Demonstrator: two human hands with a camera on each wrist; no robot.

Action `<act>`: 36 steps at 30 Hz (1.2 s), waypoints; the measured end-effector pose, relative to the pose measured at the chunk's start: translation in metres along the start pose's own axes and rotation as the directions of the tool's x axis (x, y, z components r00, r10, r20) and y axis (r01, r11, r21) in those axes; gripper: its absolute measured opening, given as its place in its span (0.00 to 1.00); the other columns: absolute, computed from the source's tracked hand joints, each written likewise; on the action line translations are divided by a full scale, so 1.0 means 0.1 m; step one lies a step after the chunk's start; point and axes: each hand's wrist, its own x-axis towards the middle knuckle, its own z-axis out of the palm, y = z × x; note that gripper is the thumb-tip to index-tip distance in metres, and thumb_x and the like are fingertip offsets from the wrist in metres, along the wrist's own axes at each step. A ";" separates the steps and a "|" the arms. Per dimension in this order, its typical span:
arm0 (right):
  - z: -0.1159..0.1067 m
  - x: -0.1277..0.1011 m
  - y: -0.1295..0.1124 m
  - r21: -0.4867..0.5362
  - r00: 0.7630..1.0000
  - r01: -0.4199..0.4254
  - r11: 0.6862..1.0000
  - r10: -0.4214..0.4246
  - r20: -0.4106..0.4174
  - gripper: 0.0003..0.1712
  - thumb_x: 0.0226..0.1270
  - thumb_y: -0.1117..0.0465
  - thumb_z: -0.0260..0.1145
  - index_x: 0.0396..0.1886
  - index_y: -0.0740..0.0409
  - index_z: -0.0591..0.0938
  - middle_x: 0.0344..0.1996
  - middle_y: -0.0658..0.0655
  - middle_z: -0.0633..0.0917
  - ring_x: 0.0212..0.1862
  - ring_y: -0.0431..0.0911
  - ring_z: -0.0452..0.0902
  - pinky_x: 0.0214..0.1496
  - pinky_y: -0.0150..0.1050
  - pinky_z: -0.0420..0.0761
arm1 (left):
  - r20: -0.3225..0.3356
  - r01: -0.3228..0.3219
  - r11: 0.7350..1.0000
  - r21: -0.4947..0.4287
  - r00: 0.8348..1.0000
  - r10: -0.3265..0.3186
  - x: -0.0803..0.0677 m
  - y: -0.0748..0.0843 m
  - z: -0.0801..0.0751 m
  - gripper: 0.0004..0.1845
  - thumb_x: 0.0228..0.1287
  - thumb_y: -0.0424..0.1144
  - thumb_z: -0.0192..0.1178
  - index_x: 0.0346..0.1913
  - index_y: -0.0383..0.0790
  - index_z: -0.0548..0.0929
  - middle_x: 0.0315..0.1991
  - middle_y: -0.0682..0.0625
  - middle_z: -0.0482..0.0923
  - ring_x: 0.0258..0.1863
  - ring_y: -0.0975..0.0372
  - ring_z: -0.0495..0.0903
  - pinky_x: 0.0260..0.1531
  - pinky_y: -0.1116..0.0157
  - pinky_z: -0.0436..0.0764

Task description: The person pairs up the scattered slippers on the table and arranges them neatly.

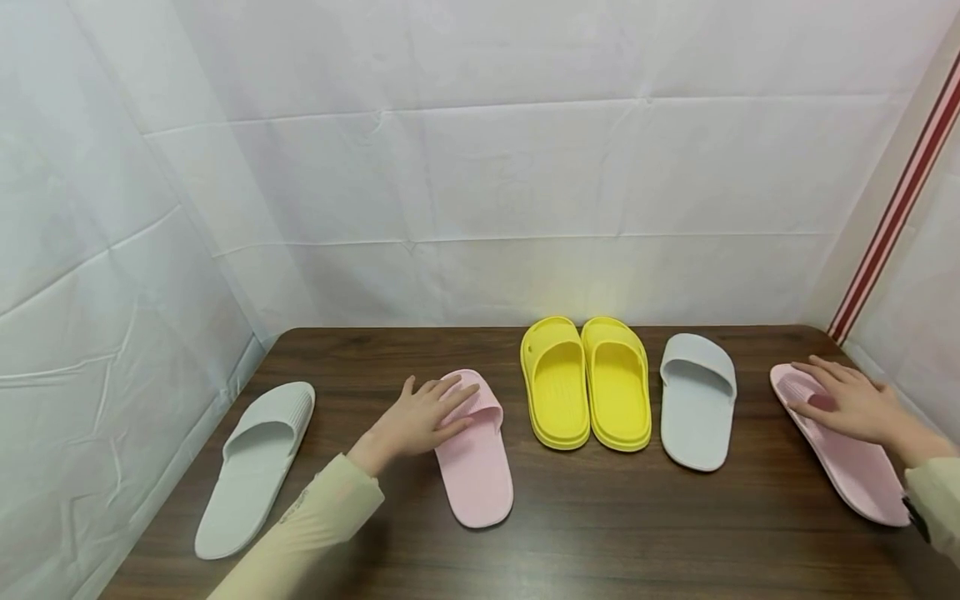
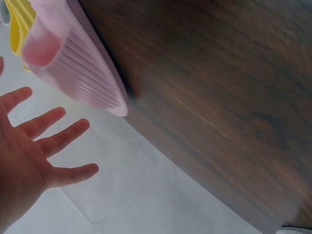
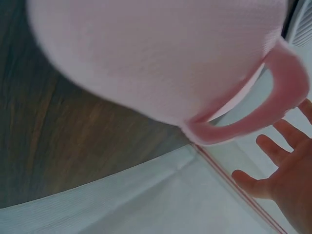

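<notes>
Evidently both hands lie flat-fingered on pink slippers: left hand point(image 1: 420, 417) on one point(image 1: 474, 454), right hand point(image 1: 847, 404) on the other point(image 1: 862, 475), steadying them.

A dark wood-grain table point(image 1: 570, 533) fills the lower part of the head view, its far edge meeting white sheeting point(image 1: 495, 167) creased in horizontal folds. The same sheeting closes the left side. At the far right corner a red-and-white striped strip point(image 1: 896, 204), perhaps a post, runs diagonally upward. Light is soft and even.
</notes>
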 end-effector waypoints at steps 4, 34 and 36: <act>-0.01 0.02 0.05 -0.004 0.999 -0.020 1.000 0.020 0.026 0.42 0.60 0.41 0.54 0.69 0.51 0.52 0.63 0.72 0.57 0.59 0.70 0.54 0.42 0.75 0.53 | 0.020 0.014 1.000 -0.003 1.000 -0.014 0.02 -0.05 0.02 0.29 0.62 0.59 0.45 0.65 0.56 0.61 0.64 0.46 0.62 0.62 0.51 0.64 0.57 0.38 0.55; 0.14 0.08 0.22 0.071 0.995 -0.063 0.995 0.057 0.083 0.35 0.63 0.39 0.49 0.63 0.55 0.58 0.57 0.71 0.60 0.55 0.69 0.58 0.38 0.72 0.55 | 0.087 -0.018 1.000 -0.023 0.996 0.020 0.06 -0.20 0.11 0.26 0.66 0.56 0.41 0.66 0.57 0.59 0.63 0.44 0.64 0.61 0.55 0.67 0.56 0.38 0.56; 0.14 0.07 0.22 0.074 0.996 -0.056 0.996 0.050 0.070 0.33 0.62 0.40 0.50 0.61 0.53 0.60 0.56 0.69 0.61 0.54 0.67 0.59 0.38 0.71 0.55 | 0.090 -0.018 0.999 -0.031 0.996 0.021 0.06 -0.20 0.11 0.26 0.66 0.56 0.41 0.66 0.57 0.59 0.63 0.44 0.64 0.61 0.55 0.67 0.56 0.38 0.56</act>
